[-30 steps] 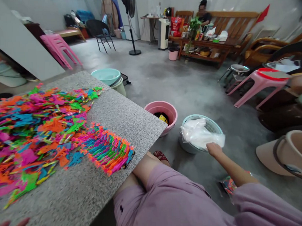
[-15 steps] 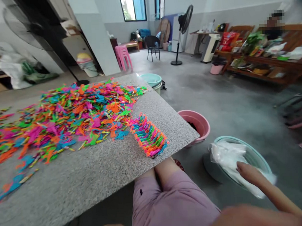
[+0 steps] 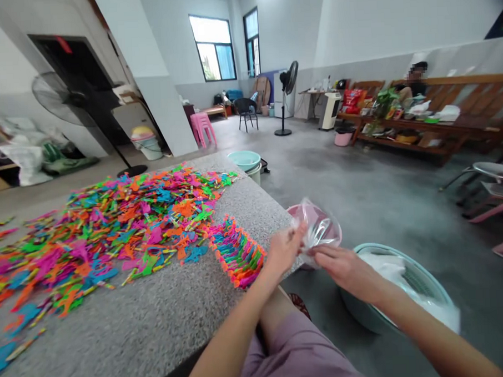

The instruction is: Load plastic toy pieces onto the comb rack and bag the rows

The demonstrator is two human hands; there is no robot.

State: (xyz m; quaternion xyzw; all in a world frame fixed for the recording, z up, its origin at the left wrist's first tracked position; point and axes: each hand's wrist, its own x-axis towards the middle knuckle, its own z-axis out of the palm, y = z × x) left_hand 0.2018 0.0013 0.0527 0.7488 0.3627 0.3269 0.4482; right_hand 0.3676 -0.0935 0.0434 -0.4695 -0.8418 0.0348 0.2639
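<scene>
A clear plastic bag (image 3: 318, 230) is pinched between my two hands, just past the table's right corner. My left hand (image 3: 285, 245) grips its left side, and my right hand (image 3: 338, 265) holds its lower right edge. Left of my hands, a neat row of small colourful plastic pieces (image 3: 240, 250) lies on the speckled stone table (image 3: 157, 320). Farther left spreads a big loose pile of similar orange, pink, blue and green pieces (image 3: 139, 210), their exact kind too small to tell. A green basket (image 3: 421, 264) with more clear bags (image 3: 384, 265) stands at my right.
A pink tub (image 3: 292, 210) sits on the floor behind the held bag. Beyond the table's far end is a light green basin (image 3: 244, 160). Standing fans (image 3: 286, 89), pink stools (image 3: 203, 129) and a wooden bench (image 3: 460, 99) with a seated person (image 3: 417, 84) are farther back.
My right hand has come from the green basket to the table corner with a clear bag. My left hand has risen from the bottom edge and grips the bag too. The view has tilted up.
</scene>
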